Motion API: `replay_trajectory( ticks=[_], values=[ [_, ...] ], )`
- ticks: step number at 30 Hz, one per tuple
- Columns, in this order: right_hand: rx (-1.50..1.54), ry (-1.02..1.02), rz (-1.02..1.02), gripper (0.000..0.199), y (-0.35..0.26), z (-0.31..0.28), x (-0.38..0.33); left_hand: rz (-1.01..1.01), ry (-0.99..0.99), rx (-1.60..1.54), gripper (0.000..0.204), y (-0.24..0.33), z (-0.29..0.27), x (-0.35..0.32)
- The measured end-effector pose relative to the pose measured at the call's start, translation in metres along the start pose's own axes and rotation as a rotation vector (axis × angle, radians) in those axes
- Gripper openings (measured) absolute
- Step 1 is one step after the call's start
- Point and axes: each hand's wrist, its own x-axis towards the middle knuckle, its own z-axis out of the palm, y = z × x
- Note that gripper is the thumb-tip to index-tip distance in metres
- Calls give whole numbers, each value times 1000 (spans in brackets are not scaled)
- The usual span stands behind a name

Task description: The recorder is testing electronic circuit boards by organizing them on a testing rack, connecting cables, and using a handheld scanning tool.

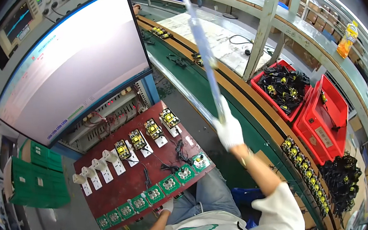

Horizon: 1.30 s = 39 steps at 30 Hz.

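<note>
Stick (203,49), long and pale, runs from near centre up to the far conveyor (206,79). Left hand (167,205) rests fingers on the near edge of the red test board (126,185), holding nothing. Right hand (229,129), gloved, is wrapped tight round the stick's near end. Better steady its tip before nudging the small boards (198,58) far out.

Belt (205,88) open btwn boards; monitor (76,62) blocks left, red bins (324,117) crowd right.

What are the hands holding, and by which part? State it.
The right hand grips a long pale stick at its near end. The left hand holds nothing, resting at the red board's edge.
</note>
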Motion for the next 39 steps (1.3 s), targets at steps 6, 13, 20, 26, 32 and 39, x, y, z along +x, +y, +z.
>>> replay_trajectory(
  ticks=[6,13,20,26,32,39],
  values=[
    [-242,-63,-37,74,-2,78,227,-32,41,15,65,-8,23,9],
    [-535,-115,-8,48,-24,117,323,-186,-201,-48,68,33,-60,-2],
    [-765,-204,-277,48,18,18,262,-72,-24,-43,67,9,-17,2],
    [-761,-323,-220,61,32,-97,151,-45,88,-237,70,-4,-5,8],
    [-594,-353,-80,68,43,-196,-5,-59,133,-300,72,3,-33,-12],
    [-597,-329,200,72,28,-262,-155,-98,224,-380,72,7,-43,-17]
  ],
)
